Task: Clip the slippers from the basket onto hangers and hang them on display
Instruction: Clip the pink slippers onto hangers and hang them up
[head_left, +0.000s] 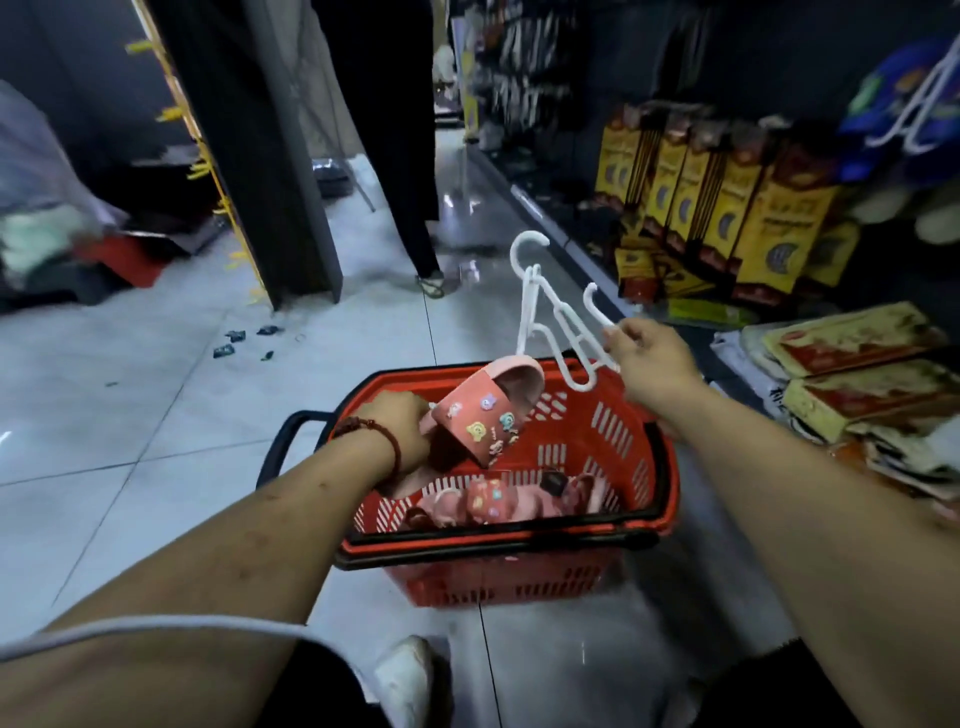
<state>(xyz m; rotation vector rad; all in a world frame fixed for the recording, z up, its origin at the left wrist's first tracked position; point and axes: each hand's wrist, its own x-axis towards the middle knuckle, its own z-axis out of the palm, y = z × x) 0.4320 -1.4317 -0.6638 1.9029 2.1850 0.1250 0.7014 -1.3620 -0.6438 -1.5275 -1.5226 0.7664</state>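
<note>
1. The left hand (402, 431) is gripping a pink slipper (485, 410) studded with small cartoon charms, holding it above the left rim of the red shopping basket (587, 415), which is standing on the tiled floor at 12 o'clock from the person.
2. The right hand (654, 364) is pinching a bunch of white plastic hangers (558, 332), its fingers curled round one arm. The hooks are pointing up toward 12 o'clock and the lower loops are hanging over the basket's far rim.
3. The relation that matters: the hangers are lying at about 2 o'clock from the slipper, with their lowest loop just beside the slipper's raised end; whether they are touching cannot be told.
4. The slipper's long axis appears to be running from 7 o'clock at the left hand up toward 1 o'clock, so its free end is already facing the hangers.
5. The right hand is nearer the clip end, so it looks likely to be the one bringing the hanger across, toward 9 o'clock.
6. More pink slippers (493, 501) are lying in the bottom of the basket, so the task seems to be at an early or middle stage.
7. What looks like blue footwear on a white hanger (904, 119) is hanging on the shelving at 2 o'clock, though it is blurred.
</note>
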